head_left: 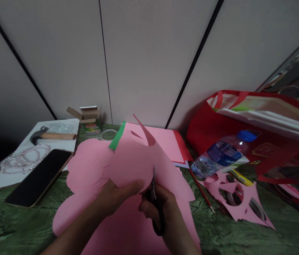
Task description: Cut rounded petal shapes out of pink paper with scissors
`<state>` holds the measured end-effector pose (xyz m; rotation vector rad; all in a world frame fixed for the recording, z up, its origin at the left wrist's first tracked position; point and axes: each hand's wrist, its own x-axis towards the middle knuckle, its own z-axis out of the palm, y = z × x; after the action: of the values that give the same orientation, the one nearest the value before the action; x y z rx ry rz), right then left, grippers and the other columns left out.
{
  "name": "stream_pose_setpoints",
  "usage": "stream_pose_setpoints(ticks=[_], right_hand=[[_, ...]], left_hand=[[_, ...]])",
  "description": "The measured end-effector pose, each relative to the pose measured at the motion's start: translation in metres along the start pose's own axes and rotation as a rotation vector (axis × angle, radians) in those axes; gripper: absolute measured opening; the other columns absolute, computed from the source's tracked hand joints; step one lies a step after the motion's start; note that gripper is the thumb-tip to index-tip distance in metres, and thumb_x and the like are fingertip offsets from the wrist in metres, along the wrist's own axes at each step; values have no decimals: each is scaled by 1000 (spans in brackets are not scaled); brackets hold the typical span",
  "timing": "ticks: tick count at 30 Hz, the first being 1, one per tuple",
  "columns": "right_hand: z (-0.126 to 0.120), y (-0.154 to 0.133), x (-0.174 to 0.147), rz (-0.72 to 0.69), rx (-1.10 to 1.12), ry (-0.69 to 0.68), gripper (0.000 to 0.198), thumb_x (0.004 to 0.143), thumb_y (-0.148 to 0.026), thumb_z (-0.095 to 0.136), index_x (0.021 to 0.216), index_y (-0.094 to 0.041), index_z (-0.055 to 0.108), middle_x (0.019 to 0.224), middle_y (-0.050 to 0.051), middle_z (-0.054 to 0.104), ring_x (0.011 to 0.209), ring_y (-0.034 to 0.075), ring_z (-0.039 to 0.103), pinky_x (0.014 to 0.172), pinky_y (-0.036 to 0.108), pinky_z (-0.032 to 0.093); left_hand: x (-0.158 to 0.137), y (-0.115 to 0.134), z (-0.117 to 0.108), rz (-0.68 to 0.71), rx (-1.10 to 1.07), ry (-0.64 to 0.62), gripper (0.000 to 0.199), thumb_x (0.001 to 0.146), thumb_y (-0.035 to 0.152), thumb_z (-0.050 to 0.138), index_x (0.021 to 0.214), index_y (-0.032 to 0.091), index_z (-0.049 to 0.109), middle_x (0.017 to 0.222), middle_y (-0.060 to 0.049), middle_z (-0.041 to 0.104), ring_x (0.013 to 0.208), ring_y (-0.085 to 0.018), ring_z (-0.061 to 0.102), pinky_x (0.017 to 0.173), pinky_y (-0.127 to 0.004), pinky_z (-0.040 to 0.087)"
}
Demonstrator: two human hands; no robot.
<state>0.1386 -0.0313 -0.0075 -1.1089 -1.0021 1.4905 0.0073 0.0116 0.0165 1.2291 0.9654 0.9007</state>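
Note:
My left hand (117, 196) grips a sheet of pink paper (133, 161) by its lower edge, thumb on top. In my right hand (162, 209) is a pair of scissors (160, 216) with black handles, the fingers wrapped round them. The blades point away from me and lie at a cut in the pink sheet, whose right part hangs off as a loose flap. A narrow curled strip rises from its far side. Beneath and to the left lie several rounded pink paper shapes (88, 163). More pink paper (128, 230) spreads below my hands.
At left are a phone (40, 177), clear bead strings (24, 159) and a hammer (56, 136). An opened small box (91, 122) stands by the wall. To the right are a red pencil (201, 191), water bottle (223, 154), pink paper scraps (241, 205) and red bag (202, 124).

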Motion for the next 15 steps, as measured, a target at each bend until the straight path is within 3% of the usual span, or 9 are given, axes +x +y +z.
stream_pose_setpoints(ticks=[5, 10, 15], right_hand=[[-3, 4, 1, -21, 12, -38, 19, 62, -26, 69, 74, -18, 56, 48, -8, 43, 46, 9, 34, 44, 21, 26], [-4, 3, 1, -39, -12, -30, 19, 62, -27, 68, 72, -17, 56, 48, -7, 43, 45, 9, 34, 44, 22, 27], [-3, 2, 1, -12, -14, -24, 18, 61, -26, 68, 71, -17, 57, 48, -7, 43, 45, 9, 33, 45, 22, 26]], left_hand=[[0, 1, 0, 12, 9, -2, 15, 68, 31, 59, 57, 20, 59, 48, 1, 58, 52, -17, 56, 52, -29, 44], [-2, 1, -1, -20, 29, 97, 11, 65, 29, 64, 60, 20, 58, 56, 2, 61, 58, -17, 58, 54, -28, 44], [-2, -3, -2, -30, -5, 82, 13, 66, 27, 63, 56, 20, 58, 53, 2, 60, 57, -16, 57, 55, -27, 45]])
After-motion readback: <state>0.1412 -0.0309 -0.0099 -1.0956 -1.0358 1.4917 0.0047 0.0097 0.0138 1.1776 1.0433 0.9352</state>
